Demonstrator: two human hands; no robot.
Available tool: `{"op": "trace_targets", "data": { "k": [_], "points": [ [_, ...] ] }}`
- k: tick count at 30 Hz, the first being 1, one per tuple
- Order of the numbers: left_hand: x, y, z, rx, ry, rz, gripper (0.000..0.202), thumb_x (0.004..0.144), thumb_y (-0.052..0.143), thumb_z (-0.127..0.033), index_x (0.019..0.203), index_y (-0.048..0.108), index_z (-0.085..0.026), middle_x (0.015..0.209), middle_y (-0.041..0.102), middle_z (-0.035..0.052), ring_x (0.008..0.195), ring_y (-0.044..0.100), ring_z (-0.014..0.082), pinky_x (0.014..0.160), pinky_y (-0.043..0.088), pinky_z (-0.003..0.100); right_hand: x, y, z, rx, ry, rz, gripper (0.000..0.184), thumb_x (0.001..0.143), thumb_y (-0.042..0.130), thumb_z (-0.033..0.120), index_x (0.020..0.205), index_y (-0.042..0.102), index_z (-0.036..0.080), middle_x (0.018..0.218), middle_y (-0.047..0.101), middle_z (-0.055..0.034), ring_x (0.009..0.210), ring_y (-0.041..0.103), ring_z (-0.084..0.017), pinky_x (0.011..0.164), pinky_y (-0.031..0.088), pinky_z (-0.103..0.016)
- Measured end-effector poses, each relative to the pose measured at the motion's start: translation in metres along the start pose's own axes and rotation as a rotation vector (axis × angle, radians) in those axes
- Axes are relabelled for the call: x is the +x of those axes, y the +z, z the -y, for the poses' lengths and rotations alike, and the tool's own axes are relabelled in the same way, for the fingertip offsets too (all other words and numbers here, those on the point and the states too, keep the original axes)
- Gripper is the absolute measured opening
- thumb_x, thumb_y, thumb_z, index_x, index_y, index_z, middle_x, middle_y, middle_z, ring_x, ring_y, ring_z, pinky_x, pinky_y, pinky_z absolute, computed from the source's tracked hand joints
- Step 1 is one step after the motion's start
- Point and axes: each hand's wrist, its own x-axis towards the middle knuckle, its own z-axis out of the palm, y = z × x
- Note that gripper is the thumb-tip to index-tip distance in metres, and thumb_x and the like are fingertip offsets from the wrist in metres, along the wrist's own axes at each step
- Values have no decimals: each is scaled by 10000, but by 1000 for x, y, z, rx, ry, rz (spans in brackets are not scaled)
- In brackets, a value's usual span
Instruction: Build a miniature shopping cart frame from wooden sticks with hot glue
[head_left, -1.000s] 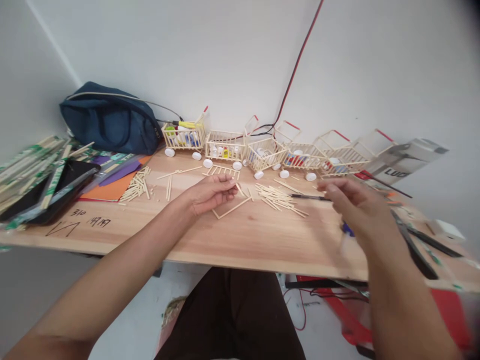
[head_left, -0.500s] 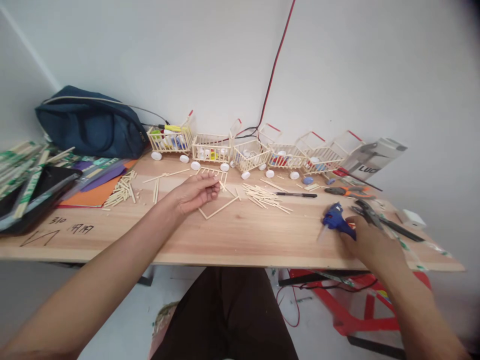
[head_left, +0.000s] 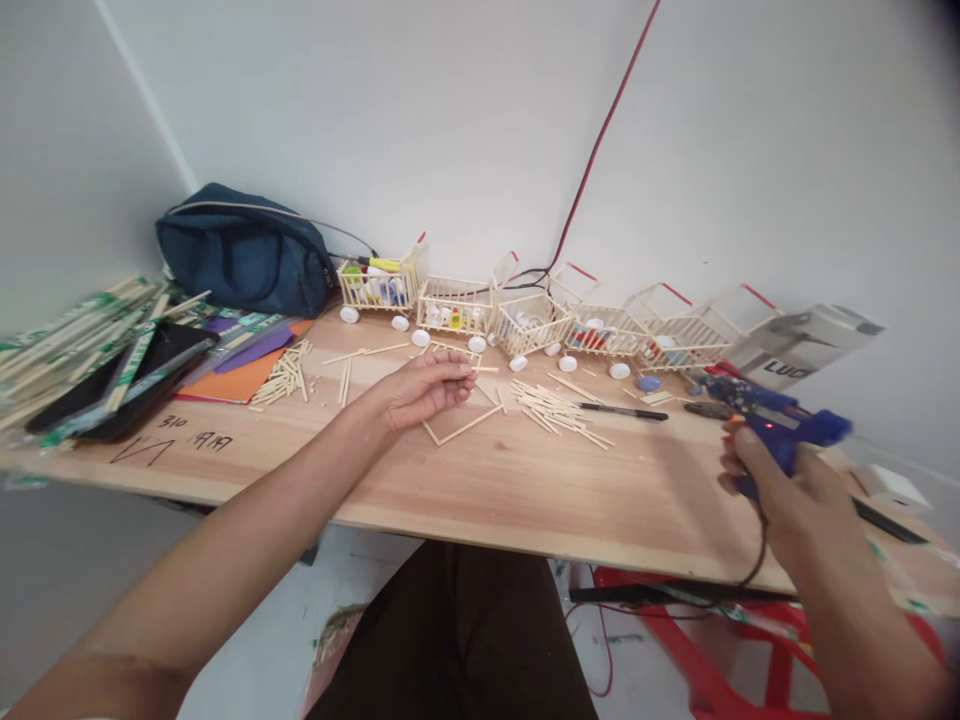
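My left hand (head_left: 431,388) pinches a short wooden stick (head_left: 487,370) whose end pokes out past the fingertips. Just below that hand, a frame of thin sticks (head_left: 469,424) lies on the wooden table, partly covered by the fingers. On the right, my right hand (head_left: 780,480) is wrapped round the handle of a blue glue gun (head_left: 784,430), raised above the table with a small red light glowing on it. A loose pile of sticks (head_left: 551,408) and a black pen (head_left: 624,411) lie between the two hands.
Several miniature stick shopping carts (head_left: 454,305) with white wheels line the wall. A blue bag (head_left: 244,255), coloured sheets (head_left: 232,382), cut sticks (head_left: 286,375) and packed sticks (head_left: 82,325) occupy the left. Pliers (head_left: 709,410), a white block (head_left: 890,488) and a box (head_left: 806,340) are at right.
My right hand has lifted the glue gun off the table and turned it. The stick in my left hand now points right. The view has shifted slightly left.
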Motion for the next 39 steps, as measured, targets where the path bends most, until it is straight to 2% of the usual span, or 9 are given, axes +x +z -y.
{"op": "trace_targets", "data": {
  "k": [2,3,5,8,13,15,20,28,39],
  "points": [
    [0,-1,0,-1,2,4,136,719,737,-38,782,633,-99,691,675,43,653,642,94,638,508,185,-4,20,23,410,172,73,344,706,770,518,836,623,236,806,598,-75,655,572,-185,512,463,-311],
    [-1,-1,-1,2,2,1,130,725,729,-34,786,634,-98,696,679,46,657,646,96,646,512,188,-6,31,33,525,209,116,362,663,808,501,815,637,220,802,581,-60,644,544,-160,484,434,-278],
    [-1,-1,-1,6,5,-9,114,739,711,-28,790,636,-98,703,684,51,665,653,100,658,518,193,-9,52,50,671,189,266,369,651,830,483,815,646,208,823,561,-37,644,502,-127,455,383,-228],
    [-2,-1,-2,11,18,-19,106,750,693,-20,790,634,-99,709,690,52,677,658,104,678,526,202,-15,80,65,758,135,409,359,691,805,503,852,656,218,857,568,-21,640,480,-108,442,371,-200],
    [-1,-3,-2,21,37,-21,126,751,693,-3,795,626,-99,718,695,48,677,663,99,678,528,194,-19,112,72,767,51,534,342,769,743,507,948,673,224,1017,651,-64,769,579,-149,451,378,-204],
    [-1,-4,-2,20,48,-37,124,764,694,-6,807,626,-101,725,700,47,680,669,98,676,532,191,-19,121,72,752,26,574,366,775,726,524,962,674,213,967,668,-65,741,579,-152,461,382,-218],
    [-1,-3,-4,3,71,-110,110,805,667,3,826,632,-99,739,710,48,685,683,95,679,547,183,-22,129,68,738,-5,569,375,794,693,555,920,654,203,748,617,-19,614,515,-134,472,365,-242],
    [3,-6,-1,-26,33,-157,91,836,648,-3,851,642,-93,751,709,47,668,676,89,663,554,180,-33,128,66,660,11,588,378,851,640,552,871,640,174,719,598,-22,556,473,-114,482,354,-255],
    [3,-3,-1,-31,18,-165,109,879,616,-32,784,632,-83,729,699,54,651,666,85,641,550,170,-39,127,65,590,41,641,429,848,626,598,855,616,169,636,552,5,525,456,-101,481,337,-246]
  ]
}}
